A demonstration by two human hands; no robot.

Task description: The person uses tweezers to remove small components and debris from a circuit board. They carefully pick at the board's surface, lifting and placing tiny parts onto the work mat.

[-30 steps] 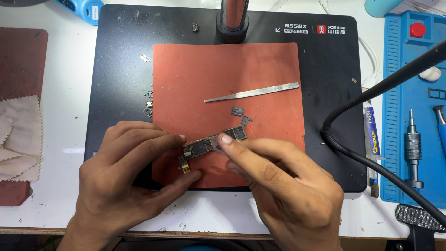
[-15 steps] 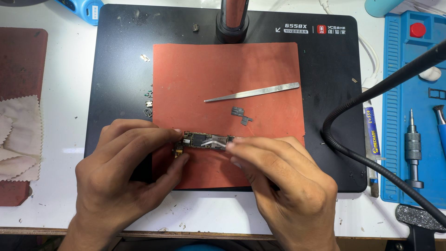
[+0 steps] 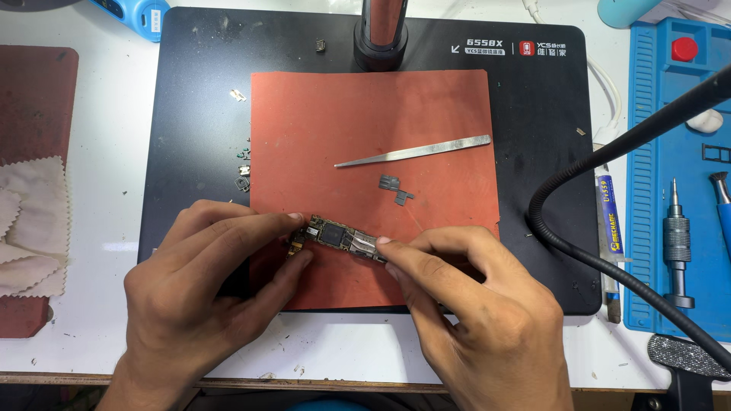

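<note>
Both my hands hold a small dark circuit board (image 3: 339, 237) just above the front part of a red-orange mat (image 3: 373, 122). My left hand (image 3: 198, 293) pinches its left end between thumb and forefinger. My right hand (image 3: 480, 312) grips the right end with its fingertips. The board lies roughly level, tilted slightly down to the right, chips facing up. Metal tweezers (image 3: 415, 151) lie on the mat behind the board, and a small grey metal shield piece (image 3: 394, 186) rests just below them.
The mat sits on a black work pad (image 3: 198, 91) with a dark post (image 3: 381, 30) at the back. Tiny loose parts (image 3: 244, 171) lie left of the mat. A black flexible hose (image 3: 609, 183), glue tube (image 3: 609, 217), blue tool tray (image 3: 685, 190) with a screwdriver stand right; cloths (image 3: 27, 228) left.
The board has been turned in my fingers, from angled, through edge-on, to lying flat with its chips up. Both hands stayed at the mat's front edge.
</note>
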